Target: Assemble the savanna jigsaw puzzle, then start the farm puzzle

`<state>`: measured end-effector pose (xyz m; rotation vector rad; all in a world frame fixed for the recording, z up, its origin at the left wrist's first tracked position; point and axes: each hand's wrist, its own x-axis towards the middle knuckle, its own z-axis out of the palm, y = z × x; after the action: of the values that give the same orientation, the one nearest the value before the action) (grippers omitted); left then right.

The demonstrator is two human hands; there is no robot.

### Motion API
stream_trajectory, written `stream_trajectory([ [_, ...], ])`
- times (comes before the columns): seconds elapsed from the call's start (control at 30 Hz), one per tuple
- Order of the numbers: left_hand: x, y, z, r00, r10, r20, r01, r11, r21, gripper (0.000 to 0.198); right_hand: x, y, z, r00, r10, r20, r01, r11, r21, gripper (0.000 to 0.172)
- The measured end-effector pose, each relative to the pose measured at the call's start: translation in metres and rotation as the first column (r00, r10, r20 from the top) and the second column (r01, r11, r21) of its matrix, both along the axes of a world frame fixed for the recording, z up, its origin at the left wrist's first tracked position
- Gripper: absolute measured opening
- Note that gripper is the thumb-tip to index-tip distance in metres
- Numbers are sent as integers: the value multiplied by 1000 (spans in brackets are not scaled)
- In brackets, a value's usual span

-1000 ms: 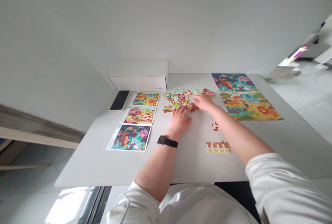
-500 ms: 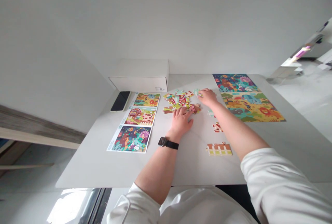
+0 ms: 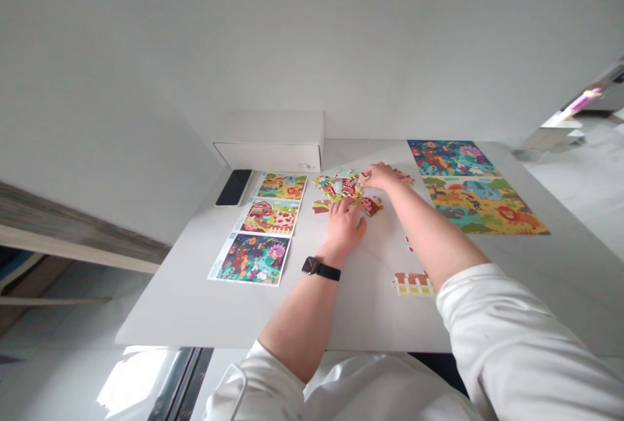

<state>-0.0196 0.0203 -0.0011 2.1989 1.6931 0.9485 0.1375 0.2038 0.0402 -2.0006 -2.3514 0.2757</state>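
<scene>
A heap of colourful jigsaw pieces (image 3: 347, 186) with farm-picture parts lies mid-table. My left hand (image 3: 342, 229) rests at its near side, palm down with fingers spread, the fingertips touching the closest pieces. At the heap's right edge is my right hand (image 3: 380, 176), its fingers bent and drawn together; whatever is under the fingertips is hidden. Reddish pieces (image 3: 403, 176) lie just beyond that hand's right side. A joined fence section (image 3: 413, 284) lies nearer me, partly covered by my right forearm. A small bit of another piece (image 3: 409, 244) shows beside the forearm.
Three picture cards (image 3: 271, 216) lie in a column on the left, with a phone (image 3: 234, 188) beside them. A white box (image 3: 269, 154) stands against the wall. Two puzzle pictures, a dark night scene (image 3: 451, 156) and a yellow savanna scene (image 3: 480, 206), lie at right.
My right hand has shifted left to the heap's right edge, uncovering reddish pieces to its right. My right forearm now covers more of the fence section. My left hand stays in place on the pieces.
</scene>
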Motion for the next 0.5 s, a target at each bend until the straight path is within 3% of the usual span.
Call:
stream_trajectory([
  [0.13,-1,1,2,999,-10,31,9,1000,17,38,2,-12,-7,993,-4,-117,17,994,111,38],
  [0.27,-2,2,2,999,-21,46,20,999,35,38,7,-27,-13,921,54,-385,19,983,182,21],
  [0.37,-3,4,0,999,-23,47,21,999,46,39,24,-40,-13,731,112,-673,8,985,173,20],
  [0.5,-4,7,-2,999,-35,33,33,997,66,38,69,-71,-6,434,31,-900,-3,999,33,42],
])
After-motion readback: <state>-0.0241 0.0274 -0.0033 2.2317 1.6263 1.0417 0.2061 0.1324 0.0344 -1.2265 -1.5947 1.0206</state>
